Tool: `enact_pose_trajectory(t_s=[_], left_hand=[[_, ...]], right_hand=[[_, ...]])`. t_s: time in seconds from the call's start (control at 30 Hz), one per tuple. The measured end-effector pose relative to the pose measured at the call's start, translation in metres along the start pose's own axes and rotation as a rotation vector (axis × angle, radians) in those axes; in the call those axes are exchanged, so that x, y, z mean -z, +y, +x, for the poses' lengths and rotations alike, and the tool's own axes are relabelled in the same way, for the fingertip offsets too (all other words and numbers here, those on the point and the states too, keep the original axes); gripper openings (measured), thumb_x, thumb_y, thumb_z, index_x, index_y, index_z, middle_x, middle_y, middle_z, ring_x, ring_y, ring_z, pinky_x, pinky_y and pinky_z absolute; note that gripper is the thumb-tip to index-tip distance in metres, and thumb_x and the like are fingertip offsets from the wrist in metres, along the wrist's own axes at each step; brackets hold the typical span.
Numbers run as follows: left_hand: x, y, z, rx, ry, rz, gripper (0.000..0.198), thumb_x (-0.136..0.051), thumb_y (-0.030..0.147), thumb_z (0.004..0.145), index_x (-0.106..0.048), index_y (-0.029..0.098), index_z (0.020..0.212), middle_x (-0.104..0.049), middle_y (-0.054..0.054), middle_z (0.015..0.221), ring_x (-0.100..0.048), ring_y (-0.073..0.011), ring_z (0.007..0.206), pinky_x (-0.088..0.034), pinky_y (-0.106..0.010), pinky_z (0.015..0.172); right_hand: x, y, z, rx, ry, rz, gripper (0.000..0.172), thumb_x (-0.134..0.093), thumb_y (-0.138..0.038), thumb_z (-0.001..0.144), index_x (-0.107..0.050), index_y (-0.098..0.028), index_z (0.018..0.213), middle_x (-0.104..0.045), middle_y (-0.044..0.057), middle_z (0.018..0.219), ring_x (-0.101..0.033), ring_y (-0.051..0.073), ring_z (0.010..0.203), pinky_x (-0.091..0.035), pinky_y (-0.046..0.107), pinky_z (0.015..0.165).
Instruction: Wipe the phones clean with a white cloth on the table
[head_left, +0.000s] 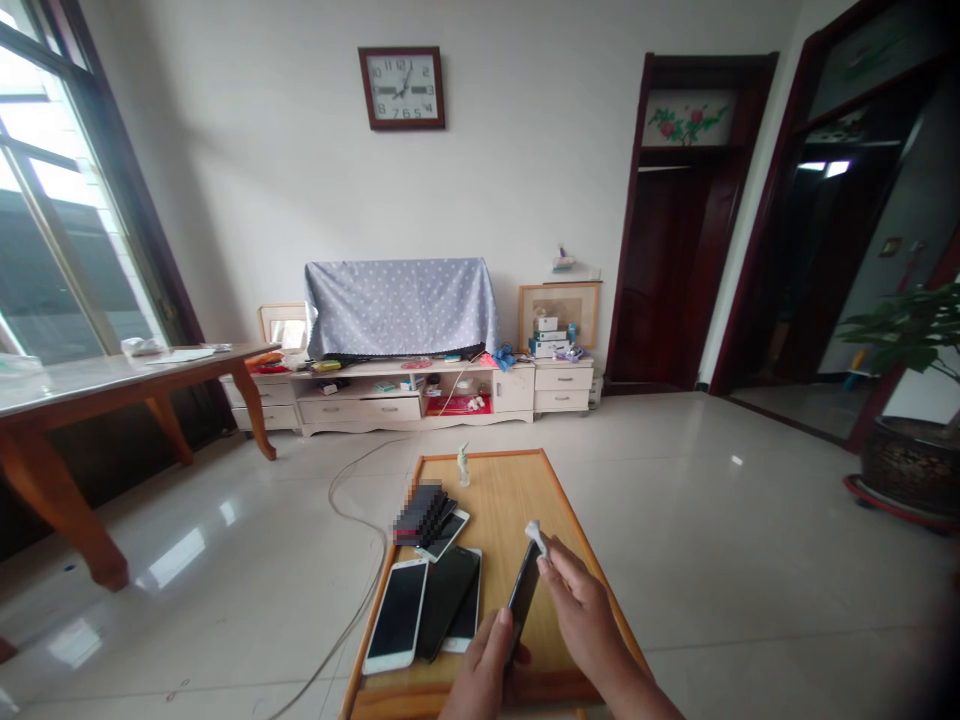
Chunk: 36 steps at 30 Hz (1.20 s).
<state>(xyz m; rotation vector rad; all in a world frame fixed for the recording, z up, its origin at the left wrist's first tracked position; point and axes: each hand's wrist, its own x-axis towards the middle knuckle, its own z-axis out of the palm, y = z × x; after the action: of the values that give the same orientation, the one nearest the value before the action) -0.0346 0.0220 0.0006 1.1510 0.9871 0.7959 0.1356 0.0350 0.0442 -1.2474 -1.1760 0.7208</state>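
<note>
My left hand [487, 665] is closed around the lower end of a dark smartphone [524, 592], held tilted above the wooden table. A small white wipe [535, 535] is pinched in my right hand [579, 602], against the phone's top end. Whether it is tissue or cloth I cannot tell. Left of my hands lie a white smartphone [397, 615] with a dark screen, a black smartphone [448, 605] and another white one [468, 622] partly under it. Farther back rests a smaller white phone [445, 535] beside a pixelated dark stack [420, 514].
On the low wooden table [510, 480] a small clear bottle with a green top [463, 467] stands near the far edge. A cable [360, 515] runs along the floor at left. Beyond are a cabinet [360, 408], a larger table [150, 375] and a potted plant [911, 455].
</note>
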Motion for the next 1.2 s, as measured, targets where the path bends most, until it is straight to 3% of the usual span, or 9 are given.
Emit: enact_pose_trajectory(t_s=[0.1, 0.2, 0.33, 0.5, 0.63, 0.83, 0.93, 1.03, 1.2], left_hand=[[0.004, 0.005, 0.001, -0.167, 0.138, 0.257, 0.056, -0.047, 0.071, 0.087, -0.064, 0.022, 0.107, -0.069, -0.007, 0.102, -0.061, -0.0223, 0.093, -0.045, -0.031, 0.080], [0.007, 0.003, 0.003, -0.315, 0.246, 0.558, 0.056, -0.052, 0.065, 0.087, -0.061, 0.022, 0.120, -0.065, -0.010, 0.119, -0.056, -0.0275, 0.113, -0.039, -0.036, 0.099], [0.006, -0.004, 0.005, -0.364, 0.347, 0.954, 0.062, -0.048, 0.064, 0.088, -0.058, 0.017, 0.127, -0.063, -0.015, 0.118, -0.054, -0.0318, 0.111, -0.037, -0.043, 0.100], [-0.002, 0.000, 0.004, -0.303, 0.405, 1.228, 0.062, -0.047, 0.060, 0.088, -0.056, 0.015, 0.131, -0.061, -0.015, 0.118, -0.051, -0.0337, 0.112, -0.034, -0.045, 0.099], [-0.007, 0.004, 0.002, -0.244, 0.341, 1.295, 0.063, -0.050, 0.057, 0.086, -0.054, 0.015, 0.134, -0.058, -0.017, 0.125, -0.047, -0.0355, 0.118, -0.030, -0.045, 0.101], [-0.009, -0.005, 0.005, -0.266, 0.314, 1.307, 0.065, -0.048, 0.056, 0.087, -0.050, 0.017, 0.138, -0.057, -0.015, 0.127, -0.046, -0.0336, 0.118, -0.027, -0.043, 0.101], [-0.013, -0.008, 0.007, -0.237, 0.320, 1.311, 0.066, -0.051, 0.054, 0.084, -0.050, 0.017, 0.138, -0.058, -0.015, 0.128, -0.046, -0.0345, 0.119, -0.027, -0.043, 0.101], [-0.018, -0.006, 0.008, -0.205, 0.346, 1.303, 0.066, -0.054, 0.052, 0.080, -0.051, 0.018, 0.137, -0.058, -0.015, 0.130, -0.044, -0.0361, 0.121, -0.026, -0.045, 0.100], [-0.018, 0.001, 0.008, -0.136, 0.326, 1.309, 0.061, -0.054, 0.049, 0.077, -0.056, 0.022, 0.132, -0.058, -0.012, 0.132, -0.042, -0.0360, 0.123, -0.027, -0.045, 0.098]], right_hand=[[0.006, 0.004, 0.001, -0.098, 0.012, 0.065, 0.055, -0.060, -0.061, 0.084, -0.066, -0.025, 0.124, -0.067, 0.007, 0.125, -0.056, 0.028, 0.122, -0.040, 0.040, 0.109], [0.015, 0.016, 0.006, -0.204, 0.156, 0.189, 0.058, -0.063, -0.065, 0.079, -0.068, -0.019, 0.115, -0.072, 0.008, 0.111, -0.065, 0.029, 0.105, -0.051, 0.038, 0.095], [0.029, 0.034, 0.011, -0.254, 0.275, 0.251, 0.064, -0.070, -0.067, 0.072, -0.066, -0.019, 0.114, -0.072, 0.008, 0.109, -0.066, 0.027, 0.098, -0.055, 0.035, 0.083], [0.033, 0.041, 0.009, -0.310, 0.200, 0.173, 0.065, -0.068, -0.068, 0.071, -0.064, -0.018, 0.114, -0.073, 0.007, 0.097, -0.067, 0.022, 0.082, -0.053, 0.031, 0.071], [0.026, 0.040, 0.003, -0.320, 0.089, 0.130, 0.053, -0.066, -0.065, 0.074, -0.069, -0.018, 0.099, -0.072, 0.004, 0.077, -0.064, 0.020, 0.068, -0.048, 0.028, 0.060], [0.018, 0.048, -0.002, -0.180, -0.071, -0.212, 0.037, -0.054, -0.057, 0.082, -0.073, -0.025, 0.082, -0.072, 0.003, 0.075, -0.064, 0.021, 0.070, -0.046, 0.030, 0.063], [0.015, 0.055, -0.003, -0.125, -0.033, -0.326, 0.024, -0.059, -0.046, 0.079, -0.074, -0.028, 0.078, -0.073, 0.005, 0.085, -0.065, 0.024, 0.081, -0.046, 0.033, 0.074], [0.008, 0.060, -0.006, -0.083, 0.022, -0.410, 0.019, -0.058, -0.034, 0.078, -0.073, -0.028, 0.089, -0.070, 0.007, 0.097, -0.064, 0.025, 0.092, -0.044, 0.034, 0.082], [-0.008, 0.065, -0.014, 0.020, 0.031, -0.615, 0.018, -0.050, -0.021, 0.083, -0.066, -0.026, 0.087, -0.065, 0.005, 0.094, -0.063, 0.020, 0.084, -0.044, 0.028, 0.076]])
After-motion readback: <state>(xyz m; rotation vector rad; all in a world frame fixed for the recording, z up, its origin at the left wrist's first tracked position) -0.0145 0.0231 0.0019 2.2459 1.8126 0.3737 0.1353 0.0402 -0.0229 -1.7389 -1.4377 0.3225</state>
